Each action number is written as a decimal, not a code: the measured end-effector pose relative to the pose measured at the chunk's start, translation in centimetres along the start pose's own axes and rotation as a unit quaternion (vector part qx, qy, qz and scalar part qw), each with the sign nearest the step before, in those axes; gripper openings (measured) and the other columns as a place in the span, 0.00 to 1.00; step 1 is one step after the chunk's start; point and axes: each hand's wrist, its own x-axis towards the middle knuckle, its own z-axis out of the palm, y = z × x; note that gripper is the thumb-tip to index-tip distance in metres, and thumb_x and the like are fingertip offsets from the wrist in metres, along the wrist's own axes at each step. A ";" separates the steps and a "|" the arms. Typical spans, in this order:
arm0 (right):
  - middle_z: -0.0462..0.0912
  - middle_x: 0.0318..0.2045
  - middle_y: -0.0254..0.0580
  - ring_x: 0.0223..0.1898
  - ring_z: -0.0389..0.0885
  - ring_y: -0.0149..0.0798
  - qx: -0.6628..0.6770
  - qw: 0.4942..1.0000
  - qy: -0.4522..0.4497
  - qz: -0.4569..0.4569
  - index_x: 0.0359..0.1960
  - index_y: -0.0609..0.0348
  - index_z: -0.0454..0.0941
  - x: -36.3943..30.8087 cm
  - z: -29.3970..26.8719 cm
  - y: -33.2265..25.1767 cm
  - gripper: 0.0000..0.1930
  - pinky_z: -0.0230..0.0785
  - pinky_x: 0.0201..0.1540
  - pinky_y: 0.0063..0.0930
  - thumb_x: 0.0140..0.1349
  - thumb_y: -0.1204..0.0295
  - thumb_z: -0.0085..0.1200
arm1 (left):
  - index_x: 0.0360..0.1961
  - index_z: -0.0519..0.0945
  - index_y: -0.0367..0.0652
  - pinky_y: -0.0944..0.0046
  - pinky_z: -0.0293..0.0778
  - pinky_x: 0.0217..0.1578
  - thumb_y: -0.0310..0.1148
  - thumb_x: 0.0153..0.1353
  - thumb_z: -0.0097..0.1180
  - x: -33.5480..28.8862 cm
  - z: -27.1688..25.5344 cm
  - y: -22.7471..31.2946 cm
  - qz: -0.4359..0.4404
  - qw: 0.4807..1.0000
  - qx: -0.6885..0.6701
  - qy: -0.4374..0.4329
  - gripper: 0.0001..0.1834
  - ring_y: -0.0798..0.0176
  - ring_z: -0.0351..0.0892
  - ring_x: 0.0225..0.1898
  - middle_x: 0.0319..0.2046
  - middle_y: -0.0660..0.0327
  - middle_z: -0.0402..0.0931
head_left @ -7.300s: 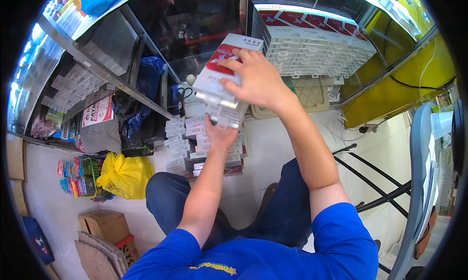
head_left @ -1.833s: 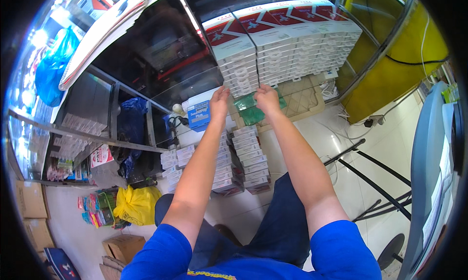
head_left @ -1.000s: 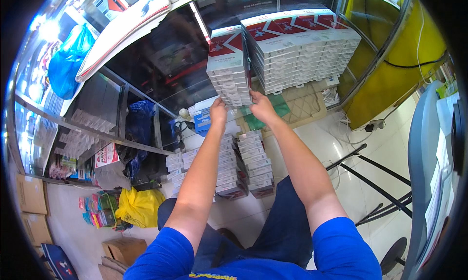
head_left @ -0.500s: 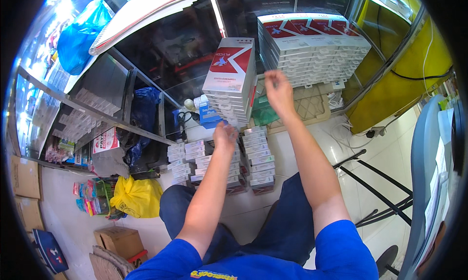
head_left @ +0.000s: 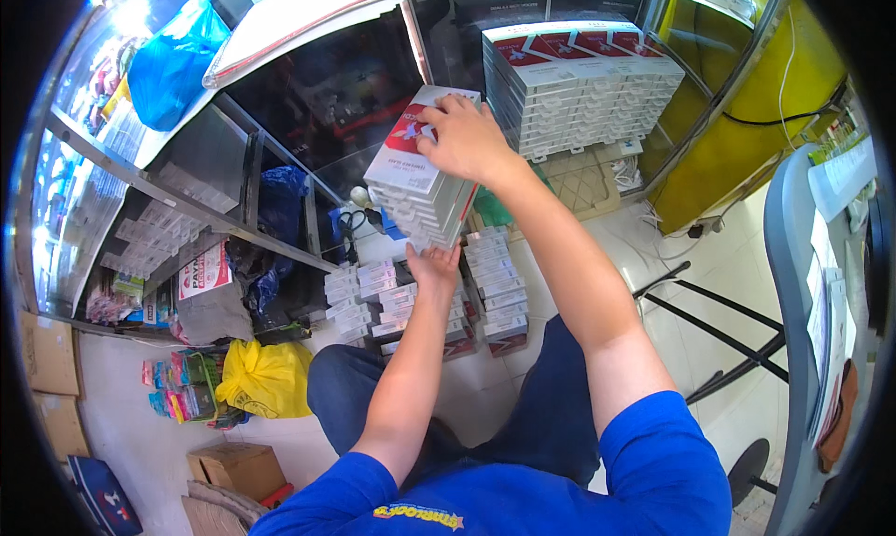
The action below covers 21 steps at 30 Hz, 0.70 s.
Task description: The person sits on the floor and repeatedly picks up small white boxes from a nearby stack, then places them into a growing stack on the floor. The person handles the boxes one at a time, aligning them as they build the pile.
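A tall stack of flat white-and-red boxes [head_left: 399, 174] stands in front of me, leaning slightly left and toward me. My right hand [head_left: 462, 137] lies over its top, the fingers spread and bent across the red panel of the uppermost box. Against the stack's lower front, my left hand [head_left: 435, 264] presses with fingertips up; what it touches underneath is partly hidden. Between my knees and that stack, several rows of small white boxes [head_left: 498, 292] are piled on the floor. Beyond my right wrist sits a wider stack of matching white-and-red boxes [head_left: 597, 83].
Metal shelving [head_left: 187, 200] runs along the left, with a yellow bag [head_left: 266, 377] below. A cardboard box [head_left: 238, 469] is at lower left. On the right are black metal legs [head_left: 719, 321] and a grey-blue chair-like edge [head_left: 789, 284]. Cables [head_left: 663, 237] lie near the yellow panel [head_left: 691, 195].
My right hand has come left onto the stack's top, and my left hand has settled at its lower front. The stack has turned and tipped slightly left and toward me.
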 end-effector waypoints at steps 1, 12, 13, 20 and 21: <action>0.73 0.65 0.52 0.71 0.67 0.55 -0.007 1.000 -0.004 0.000 0.61 0.48 0.80 -1.1 -0.3 -0.9 0.25 0.56 0.73 0.60 0.67 0.53 0.52 | 0.75 0.61 0.45 0.49 0.69 0.65 0.67 0.74 0.31 -1.0 -1.0 0.2 0.018 0.999 0.004 -0.028 0.43 0.49 0.74 0.65 0.71 0.54 0.67; 0.79 0.51 0.56 0.55 0.80 0.61 -0.047 0.998 -0.035 0.034 0.52 0.57 0.82 -1.5 -2.6 -5.8 0.28 0.73 0.58 0.50 0.64 0.45 0.56 | 0.77 0.63 0.54 0.46 0.66 0.70 0.69 0.75 0.31 -6.2 -3.5 6.7 -0.026 0.975 0.018 -0.222 0.41 0.52 0.67 0.72 0.71 0.59 0.69; 0.79 0.52 0.58 0.56 0.80 0.61 -0.050 0.996 -0.058 0.042 0.55 0.56 0.81 -0.9 -2.9 -5.7 0.29 0.73 0.60 0.50 0.65 0.44 0.55 | 0.77 0.61 0.52 0.45 0.65 0.71 0.70 0.74 0.31 -6.3 -3.8 7.5 -0.038 0.973 0.032 -0.227 0.42 0.52 0.65 0.73 0.72 0.59 0.68; 0.77 0.60 0.65 0.61 0.78 0.64 -0.060 0.986 -0.124 0.095 0.65 0.42 0.77 2.0 -3.5 -4.1 0.32 0.68 0.66 0.48 0.67 0.39 0.46 | 0.78 0.56 0.40 0.42 0.59 0.74 0.71 0.73 0.38 -5.6 -5.1 10.8 -0.011 0.960 0.074 -0.271 0.49 0.49 0.59 0.76 0.75 0.54 0.60; 0.77 0.61 0.65 0.62 0.78 0.65 -0.064 0.983 -0.128 0.111 0.66 0.40 0.77 2.2 -3.4 -4.0 0.32 0.67 0.67 0.48 0.68 0.38 0.45 | 0.78 0.56 0.39 0.42 0.58 0.74 0.71 0.73 0.38 -5.4 -5.2 11.0 -0.016 0.959 0.068 -0.275 0.49 0.49 0.58 0.77 0.75 0.53 0.59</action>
